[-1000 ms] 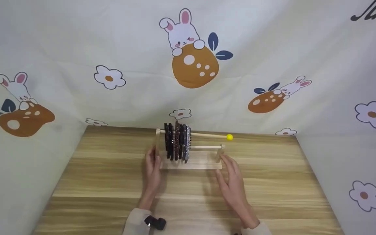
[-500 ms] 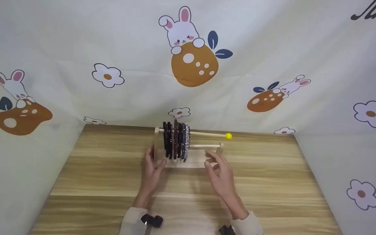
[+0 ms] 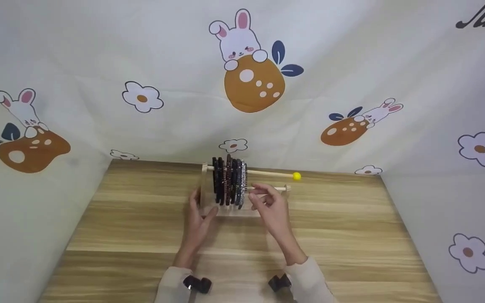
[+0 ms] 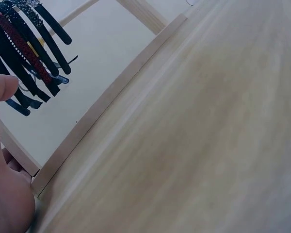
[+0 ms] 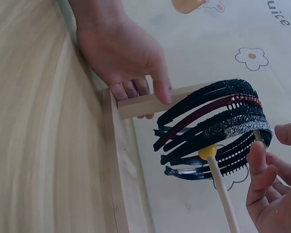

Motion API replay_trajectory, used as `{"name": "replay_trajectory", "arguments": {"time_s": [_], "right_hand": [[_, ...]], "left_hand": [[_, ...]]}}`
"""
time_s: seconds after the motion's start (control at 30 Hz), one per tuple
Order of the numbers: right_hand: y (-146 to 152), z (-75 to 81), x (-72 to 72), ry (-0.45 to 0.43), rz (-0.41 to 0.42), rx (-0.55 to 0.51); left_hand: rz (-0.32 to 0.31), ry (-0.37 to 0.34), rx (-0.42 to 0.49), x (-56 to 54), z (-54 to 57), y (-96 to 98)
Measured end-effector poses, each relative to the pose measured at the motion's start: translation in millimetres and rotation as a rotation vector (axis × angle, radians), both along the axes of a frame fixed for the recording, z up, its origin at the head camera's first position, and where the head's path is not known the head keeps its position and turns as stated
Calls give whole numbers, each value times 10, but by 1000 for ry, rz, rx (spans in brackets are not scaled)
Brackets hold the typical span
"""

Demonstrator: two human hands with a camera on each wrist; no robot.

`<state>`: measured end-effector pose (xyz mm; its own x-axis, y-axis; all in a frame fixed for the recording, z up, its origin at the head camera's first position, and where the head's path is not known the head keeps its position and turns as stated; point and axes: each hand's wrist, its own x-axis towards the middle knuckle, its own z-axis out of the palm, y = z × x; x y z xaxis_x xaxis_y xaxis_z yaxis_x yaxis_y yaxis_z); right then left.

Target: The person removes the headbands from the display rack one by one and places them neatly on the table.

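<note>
A wooden rack (image 3: 234, 212) stands near the back of the table, several dark headbands (image 5: 211, 104) hanging side by side on its rod. The rightmost is a glittery silver headband (image 3: 243, 185); a dark red headband (image 5: 203, 111) sits among the others. My left hand (image 3: 196, 221) grips the rack's left upright (image 5: 145, 103), fingers behind it and thumb on the near side. Loosely bent, my right hand (image 3: 272, 208) is just right of the silver headband, in front of the lower rod. Its fingers (image 5: 257, 162) and thumb are apart; I see nothing between them.
A wooden stick with a yellow ball (image 3: 296, 176) on its end juts right from the headbands. Behind the wood-grain table (image 3: 343, 235) hangs a cream cloth (image 3: 175, 54) printed with rabbits and flowers. Both wrists wear black devices (image 3: 197, 285).
My right hand has left the rack's right end and moved left to beside the silver headband. My left thumb has swung slightly right; the rack and headbands stay put.
</note>
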<state>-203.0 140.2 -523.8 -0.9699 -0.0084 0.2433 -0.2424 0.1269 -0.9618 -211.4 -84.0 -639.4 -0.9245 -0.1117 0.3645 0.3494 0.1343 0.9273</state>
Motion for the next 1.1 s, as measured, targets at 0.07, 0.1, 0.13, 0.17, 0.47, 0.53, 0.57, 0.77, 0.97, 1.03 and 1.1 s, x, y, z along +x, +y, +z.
{"name": "replay_trajectory", "arguments": {"time_s": [0.07,0.1,0.13,0.17,0.47,0.53,0.57,0.77,0.97,1.03,1.1], "right_hand": [[-34,13,-15,-21,2,-35],[-51,17,-21,-30,8,-57],[-62,20,-30,-37,11,-75],[-73,21,-40,-42,14,-90],[-181,75,-100,-59,10,-137],[-196,77,-103,-63,-3,-135],[-202,79,-105,-63,-8,-136],[-213,89,-112,-45,-17,-128],[-207,82,-111,-36,-9,-120],[-198,74,-110,-34,-13,-107],[-187,63,-109,-34,-14,-93]], "left_hand": [[-3,4,-2,0,-3,-7],[-4,6,-1,0,-8,-12],[-4,10,-1,-6,-8,-12],[-6,15,5,-12,-10,-12],[-3,7,10,-5,-13,-8],[-1,-12,2,4,-6,-5],[0,-19,2,6,-1,-4],[5,-5,-2,7,19,1],[4,27,2,2,15,-3],[0,27,11,4,7,-2],[0,33,5,9,0,-4]]}}
